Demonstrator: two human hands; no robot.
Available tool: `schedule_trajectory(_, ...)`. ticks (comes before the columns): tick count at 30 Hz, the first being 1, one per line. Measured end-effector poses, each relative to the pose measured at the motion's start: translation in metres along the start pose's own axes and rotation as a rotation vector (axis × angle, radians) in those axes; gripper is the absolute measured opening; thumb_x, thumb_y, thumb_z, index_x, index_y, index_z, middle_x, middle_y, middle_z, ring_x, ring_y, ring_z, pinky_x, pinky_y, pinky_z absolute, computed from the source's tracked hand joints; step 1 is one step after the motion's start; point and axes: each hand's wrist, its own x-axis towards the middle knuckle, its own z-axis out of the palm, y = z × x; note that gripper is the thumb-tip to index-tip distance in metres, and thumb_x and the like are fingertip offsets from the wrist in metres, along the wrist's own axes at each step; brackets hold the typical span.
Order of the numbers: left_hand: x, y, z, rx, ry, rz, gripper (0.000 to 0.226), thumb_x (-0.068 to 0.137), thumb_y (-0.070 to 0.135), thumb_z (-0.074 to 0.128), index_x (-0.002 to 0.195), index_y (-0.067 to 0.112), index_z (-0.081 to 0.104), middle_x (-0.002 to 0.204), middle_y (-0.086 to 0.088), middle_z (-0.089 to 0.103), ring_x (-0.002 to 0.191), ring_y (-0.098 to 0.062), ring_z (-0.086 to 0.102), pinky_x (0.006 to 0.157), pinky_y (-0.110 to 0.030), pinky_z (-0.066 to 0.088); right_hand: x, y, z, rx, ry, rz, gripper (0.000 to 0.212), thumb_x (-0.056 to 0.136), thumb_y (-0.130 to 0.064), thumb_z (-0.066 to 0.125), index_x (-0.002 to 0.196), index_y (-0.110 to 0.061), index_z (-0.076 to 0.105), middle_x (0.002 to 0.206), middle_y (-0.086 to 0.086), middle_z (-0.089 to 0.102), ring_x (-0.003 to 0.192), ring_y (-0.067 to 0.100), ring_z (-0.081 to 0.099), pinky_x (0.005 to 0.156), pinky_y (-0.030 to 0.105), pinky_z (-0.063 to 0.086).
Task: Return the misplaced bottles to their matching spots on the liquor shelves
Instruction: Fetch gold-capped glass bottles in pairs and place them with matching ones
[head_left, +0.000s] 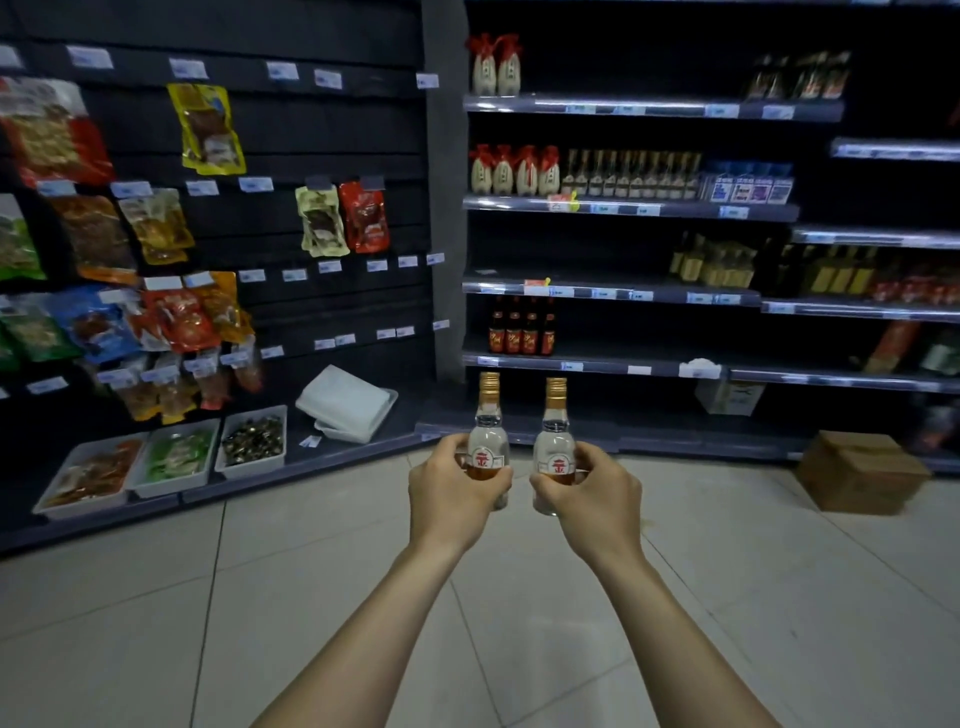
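My left hand (451, 488) grips a small clear bottle (487, 431) with a gold cap and a red-and-white label, held upright. A matching bottle (555, 434) stands upright in my right hand (592, 493). Both are held out side by side at waist height, in front of the liquor shelves (623, 208). A row of similar gold-capped clear bottles (631, 174) stands on the second shelf, beside white jars with red cloth tops (514, 171). Dark bottles with red labels (522, 327) stand on a lower shelf at the left.
Hanging snack packets (156, 228) fill the dark wall at left, with white trays (176, 457) and a stack of white lids (345, 402) on the bottom ledge. A cardboard box (860, 470) sits on the tiled floor at right. Open floor lies between me and the shelves.
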Motion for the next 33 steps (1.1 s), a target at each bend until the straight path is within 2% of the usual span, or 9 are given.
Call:
schedule_trajectory(5, 0.086, -0.014, 0.072, 0.046, -0.017, -0.008, 0.049, 0.069, 0.037, 0.090, 0.101, 0.040, 0.054, 0.079, 0.028, 0.061, 0.080, 0.025, 0.056, 0.057, 0.001, 0.042, 0.106, 0.038, 0.019, 0.018, -0.010, 0.015, 0.037, 0.071, -0.029, 0.090, 0.088, -0.043, 0.059, 0.080, -0.022, 0.069, 0.075, -0.009, 0.065, 0.054, 0.006, 0.045)
schedule_trajectory(7, 0.128, -0.020, 0.103, 0.049, -0.014, -0.011, 0.050, 0.068, 0.038, 0.090, 0.104, 0.037, 0.055, 0.078, 0.028, 0.059, 0.081, 0.029, 0.053, 0.058, 0.003, 0.040, 0.155, 0.050, 0.030, 0.016, -0.017, 0.014, 0.037, 0.071, -0.028, 0.089, 0.082, -0.045, 0.057, 0.078, -0.021, 0.070, 0.077, -0.013, 0.064, 0.054, 0.007, 0.046)
schedule_trajectory(12, 0.249, -0.029, 0.175, 0.025, 0.001, -0.019, 0.057, 0.067, 0.038, 0.092, 0.115, 0.027, 0.064, 0.081, 0.026, 0.062, 0.080, 0.025, 0.056, 0.056, 0.002, 0.041, 0.286, 0.069, 0.060, 0.019, -0.032, -0.003, 0.035, 0.072, -0.027, 0.090, 0.084, -0.043, 0.061, 0.077, -0.020, 0.071, 0.076, -0.010, 0.066, 0.055, 0.010, 0.050)
schedule_trajectory(14, 0.296, -0.026, 0.198, 0.030, 0.002, -0.023, 0.054, 0.066, 0.039, 0.091, 0.112, 0.030, 0.065, 0.079, 0.026, 0.063, 0.082, 0.027, 0.055, 0.058, 0.002, 0.041, 0.337, 0.072, 0.069, 0.017, -0.028, 0.002, 0.037, 0.071, -0.027, 0.090, 0.086, -0.044, 0.062, 0.077, -0.022, 0.071, 0.076, -0.010, 0.066, 0.060, 0.013, 0.051)
schedule_trajectory(19, 0.396, -0.013, 0.247, 0.030, -0.008, -0.013, 0.044, 0.064, 0.038, 0.090, 0.097, 0.040, 0.060, 0.072, 0.025, 0.064, 0.076, 0.024, 0.057, 0.056, 0.001, 0.041, 0.449, 0.080, 0.083, 0.044, -0.003, 0.031, 0.042, 0.070, -0.024, 0.090, 0.096, -0.043, 0.063, 0.078, -0.023, 0.070, 0.075, -0.014, 0.065, 0.061, 0.008, 0.049)
schedule_trajectory(21, 0.432, -0.009, 0.266, 0.011, -0.016, -0.004, 0.044, 0.065, 0.035, 0.090, 0.097, 0.041, 0.060, 0.073, 0.024, 0.064, 0.075, 0.024, 0.058, 0.053, 0.001, 0.040, 0.490, 0.085, 0.087, 0.050, 0.010, 0.039, 0.037, 0.070, -0.027, 0.090, 0.089, -0.044, 0.063, 0.077, -0.023, 0.071, 0.075, -0.013, 0.065, 0.062, 0.010, 0.049)
schedule_trajectory(26, 0.520, -0.005, 0.319, -0.031, -0.012, 0.004, 0.044, 0.068, 0.032, 0.090, 0.101, 0.038, 0.061, 0.079, 0.021, 0.067, 0.074, 0.020, 0.060, 0.051, 0.000, 0.041, 0.588, 0.104, 0.093, 0.063, 0.012, -0.001, 0.038, 0.073, -0.029, 0.089, 0.080, -0.050, 0.057, 0.084, -0.041, 0.065, 0.078, -0.015, 0.064, 0.055, 0.006, 0.046)
schedule_trajectory(30, 0.597, 0.003, 0.372, -0.043, -0.005, 0.037, 0.046, 0.067, 0.036, 0.091, 0.101, 0.041, 0.061, 0.078, 0.021, 0.070, 0.075, 0.013, 0.065, 0.057, -0.003, 0.047, 0.681, 0.126, 0.097, 0.077, 0.016, -0.016, 0.035, 0.073, -0.028, 0.090, 0.093, -0.042, 0.064, 0.080, -0.022, 0.072, 0.078, -0.013, 0.066, 0.059, 0.004, 0.048)
schedule_trajectory(33, 0.656, 0.016, 0.416, -0.014, 0.029, 0.066, 0.047, 0.066, 0.040, 0.090, 0.107, 0.035, 0.066, 0.078, 0.024, 0.069, 0.082, 0.006, 0.067, 0.071, -0.013, 0.055, 0.757, 0.139, 0.095, 0.092, 0.030, -0.050, 0.038, 0.071, -0.029, 0.091, 0.097, -0.041, 0.066, 0.078, -0.022, 0.072, 0.078, -0.014, 0.065, 0.061, 0.002, 0.047)
